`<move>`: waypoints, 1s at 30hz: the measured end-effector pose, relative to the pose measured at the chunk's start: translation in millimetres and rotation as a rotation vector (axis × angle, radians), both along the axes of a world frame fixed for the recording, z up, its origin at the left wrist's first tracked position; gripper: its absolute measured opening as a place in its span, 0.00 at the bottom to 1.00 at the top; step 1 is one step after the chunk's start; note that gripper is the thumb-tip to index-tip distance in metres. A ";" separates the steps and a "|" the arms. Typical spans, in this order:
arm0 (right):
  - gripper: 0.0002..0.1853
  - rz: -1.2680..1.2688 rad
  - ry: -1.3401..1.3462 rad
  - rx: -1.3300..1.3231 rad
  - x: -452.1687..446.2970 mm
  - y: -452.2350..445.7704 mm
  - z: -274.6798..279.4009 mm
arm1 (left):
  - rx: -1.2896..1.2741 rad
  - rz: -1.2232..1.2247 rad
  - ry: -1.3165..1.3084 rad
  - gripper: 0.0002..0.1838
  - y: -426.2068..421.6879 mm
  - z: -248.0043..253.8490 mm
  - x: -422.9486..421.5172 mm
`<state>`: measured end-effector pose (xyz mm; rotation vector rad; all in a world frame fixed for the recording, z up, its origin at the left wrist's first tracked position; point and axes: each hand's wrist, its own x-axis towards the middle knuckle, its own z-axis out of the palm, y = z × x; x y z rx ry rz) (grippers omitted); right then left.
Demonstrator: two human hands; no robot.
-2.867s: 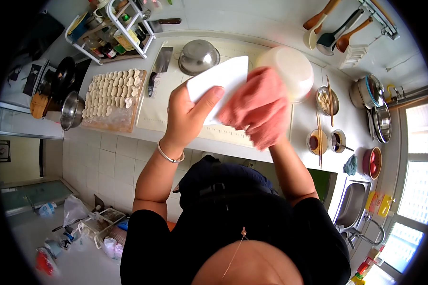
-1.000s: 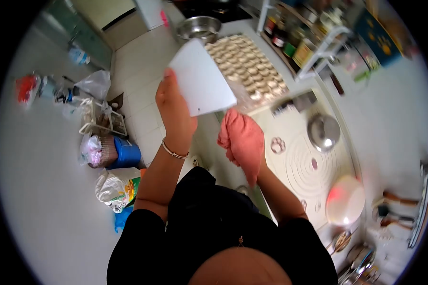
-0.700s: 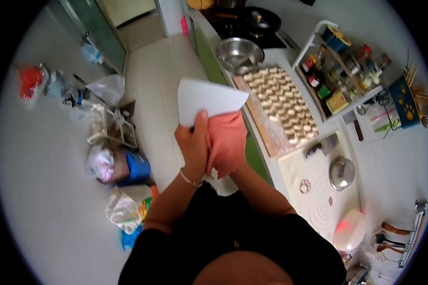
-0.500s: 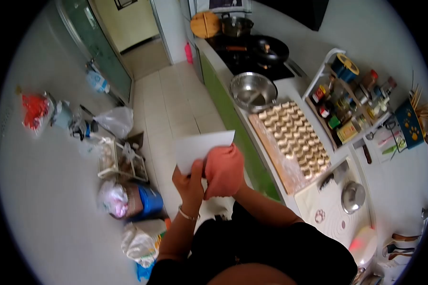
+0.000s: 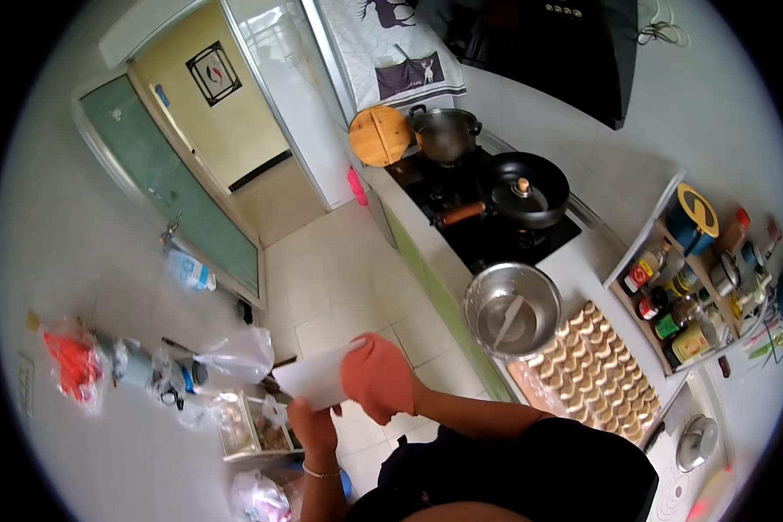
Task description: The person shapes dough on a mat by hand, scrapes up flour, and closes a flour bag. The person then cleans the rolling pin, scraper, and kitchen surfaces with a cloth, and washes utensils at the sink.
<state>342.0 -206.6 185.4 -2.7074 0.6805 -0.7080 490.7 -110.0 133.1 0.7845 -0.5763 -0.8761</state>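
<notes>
My left hand (image 5: 313,428) grips the lower edge of a thin white rectangular sheet (image 5: 315,376), whose exact kind I cannot make out. A coral-coloured cloth (image 5: 378,379) covers my right hand, so its fingers are hidden; the cloth is bunched around it and touches the sheet's right end. Both hands are held out in front of my body above the tiled floor, left of the counter.
On the counter to the right stand a steel bowl (image 5: 472,326) with a pale utensil inside and rows of small dumplings (image 5: 596,374). Behind are a lidded black pan (image 5: 544,196), a pot (image 5: 444,139) and a bottle rack (image 5: 613,283). Bags and a white shelf rack (image 5: 252,426) line the left wall.
My view has tilted up toward the stove and door. The sheet, held nearly level before, now slants, and the cloth has shifted toward its right end. My hands still hold both.
</notes>
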 end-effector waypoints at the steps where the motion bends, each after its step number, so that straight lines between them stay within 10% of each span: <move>1: 0.19 0.013 -0.049 -0.033 19.5 -14.7 -18.1 | 0.034 0.120 -0.044 0.08 -16.8 7.1 3.8; 4: 0.17 0.108 -0.380 0.017 49.0 -55.5 -40.6 | 0.223 0.257 -0.237 0.13 -62.6 16.1 28.7; 6: 0.17 0.028 -0.940 1.155 76.1 -89.4 -51.6 | 0.303 0.283 -0.398 0.15 -91.7 5.8 53.5; 9: 0.17 -0.087 -0.378 0.433 97.0 -149.9 -38.7 | 0.281 0.326 -0.398 0.16 -142.6 -21.5 107.8; 12: 0.16 -0.172 -0.397 -0.215 130.7 -235.9 -74.5 | 0.062 0.278 -0.555 0.14 -202.1 -17.1 164.7; 15: 0.12 0.157 -0.700 0.532 180.7 -309.0 -136.1 | -0.195 0.256 -1.251 0.09 -278.6 12.4 220.6; 20: 0.19 0.017 -0.346 1.357 194.8 -359.8 -19.7 | -0.470 0.004 -1.667 0.18 -407.6 62.9 284.7; 24: 0.10 -0.022 0.485 0.526 205.9 -428.7 -1.4 | -0.609 -0.254 -1.676 0.20 -503.5 54.4 308.8; 26: 0.08 0.129 0.306 0.542 190.3 -466.3 -83.8 | -0.692 -0.260 -1.575 0.21 -550.5 45.8 306.7; 28: 0.09 -0.389 -0.333 1.290 183.6 -490.3 -97.6 | -0.674 -0.323 -1.568 0.20 -593.2 32.2 307.8; 30: 0.08 -0.540 -0.750 1.286 165.1 -533.3 -93.3 | -0.413 -0.007 -1.461 0.19 -638.3 12.2 303.5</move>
